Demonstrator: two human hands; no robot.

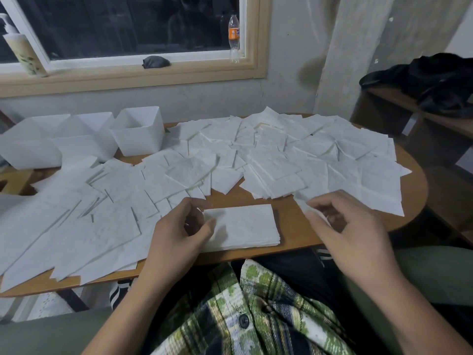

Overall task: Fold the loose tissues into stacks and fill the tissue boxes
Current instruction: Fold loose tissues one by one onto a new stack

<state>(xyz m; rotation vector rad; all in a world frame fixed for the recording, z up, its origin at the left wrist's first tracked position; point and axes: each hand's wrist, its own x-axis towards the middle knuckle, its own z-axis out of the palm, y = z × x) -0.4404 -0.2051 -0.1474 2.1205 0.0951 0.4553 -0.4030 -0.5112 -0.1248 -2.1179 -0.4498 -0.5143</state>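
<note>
A neat stack of folded white tissues (245,226) lies near the table's front edge. My left hand (179,231) rests at its left edge, fingers curled, thumb touching the stack. To the right, my right hand (343,226) pinches the corner of a loose tissue (368,185) that reaches toward the right edge. Many loose white tissues (204,160) cover most of the table. Three open white tissue boxes (138,135) stand in a row at the back left; no tissues show inside them.
The oval wooden table (289,226) has its front edge just above my lap. A window sill behind holds a lotion bottle (24,53), a dark object (155,61) and a soda bottle (234,34). A dark bag (435,80) lies on a shelf at right.
</note>
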